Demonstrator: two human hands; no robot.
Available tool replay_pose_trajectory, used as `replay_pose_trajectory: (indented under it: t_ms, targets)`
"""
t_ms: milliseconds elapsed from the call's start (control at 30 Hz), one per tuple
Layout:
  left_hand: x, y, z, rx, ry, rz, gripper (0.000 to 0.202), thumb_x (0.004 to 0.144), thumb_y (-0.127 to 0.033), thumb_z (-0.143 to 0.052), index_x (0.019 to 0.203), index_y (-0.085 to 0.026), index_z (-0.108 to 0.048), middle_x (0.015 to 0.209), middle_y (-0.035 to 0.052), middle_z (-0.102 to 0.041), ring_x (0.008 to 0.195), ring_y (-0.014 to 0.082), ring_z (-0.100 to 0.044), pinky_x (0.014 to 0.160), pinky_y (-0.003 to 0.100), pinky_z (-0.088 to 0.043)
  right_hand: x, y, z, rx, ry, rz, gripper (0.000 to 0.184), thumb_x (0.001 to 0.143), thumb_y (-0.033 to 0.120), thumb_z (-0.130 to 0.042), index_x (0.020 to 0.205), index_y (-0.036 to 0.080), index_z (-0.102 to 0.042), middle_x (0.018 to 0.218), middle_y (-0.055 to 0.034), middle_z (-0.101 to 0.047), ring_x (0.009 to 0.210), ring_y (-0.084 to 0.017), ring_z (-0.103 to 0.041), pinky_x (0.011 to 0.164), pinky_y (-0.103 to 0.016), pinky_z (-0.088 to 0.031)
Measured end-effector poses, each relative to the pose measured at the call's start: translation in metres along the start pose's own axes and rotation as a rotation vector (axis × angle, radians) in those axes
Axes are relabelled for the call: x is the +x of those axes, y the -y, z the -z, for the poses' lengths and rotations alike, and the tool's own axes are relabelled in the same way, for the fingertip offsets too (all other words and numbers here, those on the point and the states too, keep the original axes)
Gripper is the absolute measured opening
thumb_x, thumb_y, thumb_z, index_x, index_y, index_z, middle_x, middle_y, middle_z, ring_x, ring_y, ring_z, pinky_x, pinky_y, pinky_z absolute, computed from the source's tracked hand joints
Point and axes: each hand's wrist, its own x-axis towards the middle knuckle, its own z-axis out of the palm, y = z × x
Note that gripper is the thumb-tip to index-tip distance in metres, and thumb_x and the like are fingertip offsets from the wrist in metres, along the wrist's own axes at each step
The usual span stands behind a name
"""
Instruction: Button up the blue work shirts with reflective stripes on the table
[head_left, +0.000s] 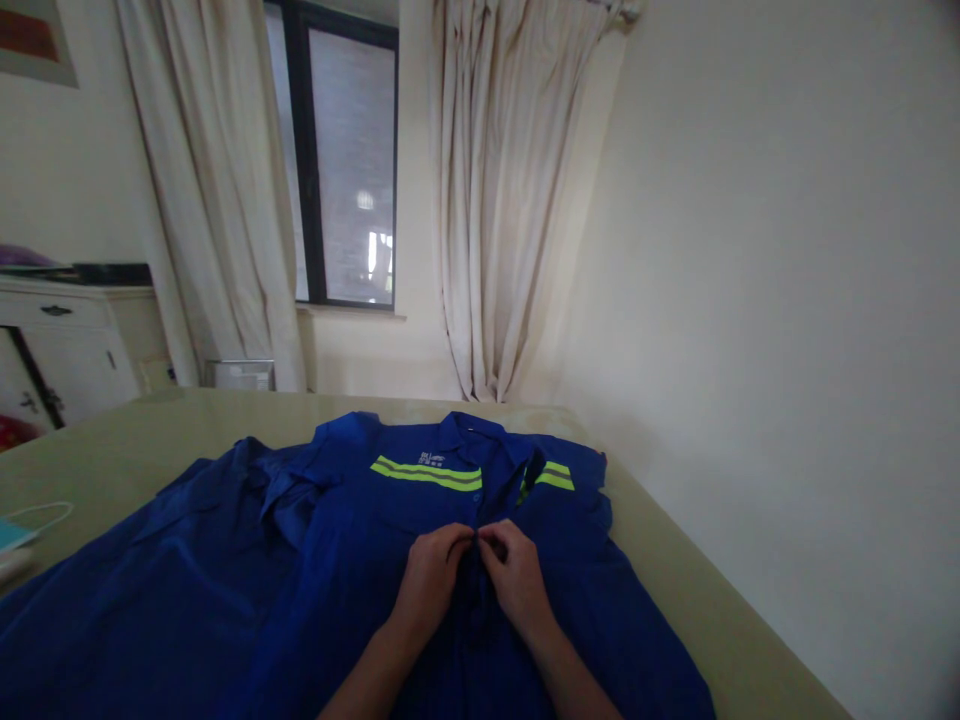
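A blue work shirt [360,560] with yellow-green reflective stripes across the chest lies spread out, collar facing away from me. My left hand [436,560] pinches the shirt's front edge at the middle, thumb and forefinger together. Right beside it, my right hand [514,572] grips the same front opening from the other side. The fingertips of both hands nearly meet, and whatever small part lies between them is hidden. Just above the hands a button shows on the placket. The upper front is parted near the collar. More blue cloth [165,600] spreads to the left.
The shirt rests on a pale green table [225,410] that meets the wall [787,300] on the right. A light-blue item with a white loop [19,533] lies at the left edge. Beyond stand a white cabinet [90,340], curtains [495,200] and a dark-framed window [351,170].
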Motion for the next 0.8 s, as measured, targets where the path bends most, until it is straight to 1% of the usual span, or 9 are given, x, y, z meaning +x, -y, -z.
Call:
replay_pose_trajectory:
  t_ms: [133,200,300,367,500,633,700,800]
  targets:
    - [0.001,0.001,0.0,-0.018,-0.008,0.084,0.018,0.092,-0.023,-0.054,0.096,-0.025,-0.071,0.091,-0.0014,-0.079,0.086,0.0172,-0.072,0.079,0.026,-0.048,0.0,0.001,-0.001,-0.03,0.017,0.034,0.015,0.086,0.024,-0.059,0.086,0.019,-0.073,0.081,-0.003,-0.067,0.069,-0.017,-0.061,0.065,-0.026,-0.046]
    - [0.001,0.0,0.0,0.029,-0.025,0.107,0.014,0.092,-0.025,-0.055,0.09,-0.024,-0.07,0.086,-0.0016,-0.077,0.082,0.0171,-0.071,0.075,0.026,-0.047,0.001,0.001,-0.001,-0.031,0.014,0.038,0.014,0.086,0.023,-0.059,0.085,0.019,-0.073,0.08,-0.0029,-0.067,0.069,-0.017,-0.061,0.065,-0.025,-0.046]
    - [0.001,-0.003,0.0,0.097,-0.05,0.135,0.014,0.092,-0.027,-0.056,0.085,-0.023,-0.068,0.081,-0.0012,-0.075,0.078,0.0173,-0.069,0.072,0.027,-0.044,0.0,0.001,-0.002,-0.054,-0.014,0.049,0.014,0.087,0.022,-0.058,0.085,0.019,-0.072,0.081,-0.0028,-0.066,0.07,-0.017,-0.062,0.066,-0.026,-0.046]
    - [0.0,-0.005,0.0,0.105,-0.059,0.152,0.015,0.092,-0.027,-0.056,0.084,-0.023,-0.068,0.082,0.0,-0.074,0.078,0.0178,-0.068,0.073,0.027,-0.044,0.0,0.001,-0.003,-0.078,-0.031,0.053,0.014,0.087,0.02,-0.058,0.085,0.019,-0.072,0.081,-0.0025,-0.066,0.07,-0.017,-0.061,0.066,-0.026,-0.046]
    - [0.0,-0.005,-0.002,0.022,-0.032,0.158,0.016,0.092,-0.023,-0.054,0.089,-0.022,-0.07,0.089,0.0018,-0.076,0.084,0.018,-0.07,0.077,0.028,-0.046,-0.001,0.001,-0.006,-0.111,-0.05,0.05,0.012,0.085,0.018,-0.058,0.084,0.019,-0.07,0.08,-0.0018,-0.064,0.067,-0.016,-0.06,0.064,-0.025,-0.045]
    - [0.001,-0.005,-0.002,0.015,-0.018,0.178,0.019,0.091,-0.02,-0.054,0.091,-0.022,-0.072,0.089,0.0021,-0.077,0.084,0.0179,-0.071,0.076,0.027,-0.046,0.0,-0.001,-0.006,-0.116,-0.043,0.059,0.01,0.083,0.016,-0.06,0.082,0.02,-0.069,0.079,-0.0004,-0.062,0.064,-0.014,-0.058,0.061,-0.024,-0.043]
    - [0.001,-0.007,-0.002,0.023,-0.016,0.191,0.021,0.092,-0.021,-0.052,0.091,-0.022,-0.073,0.089,0.0027,-0.078,0.084,0.018,-0.071,0.075,0.027,-0.046,0.0,-0.001,-0.006,-0.101,-0.025,0.053,0.009,0.083,0.016,-0.061,0.08,0.02,-0.068,0.078,0.0003,-0.062,0.063,-0.014,-0.057,0.06,-0.023,-0.043]
    - [0.002,-0.011,0.001,0.039,0.01,0.2,0.025,0.095,-0.031,-0.052,0.09,-0.022,-0.075,0.089,0.0033,-0.079,0.083,0.0184,-0.072,0.074,0.026,-0.046,0.0,0.001,-0.004,-0.092,-0.002,0.04,0.01,0.085,0.017,-0.061,0.076,0.02,-0.066,0.075,0.0008,-0.061,0.064,-0.014,-0.058,0.061,-0.024,-0.043]
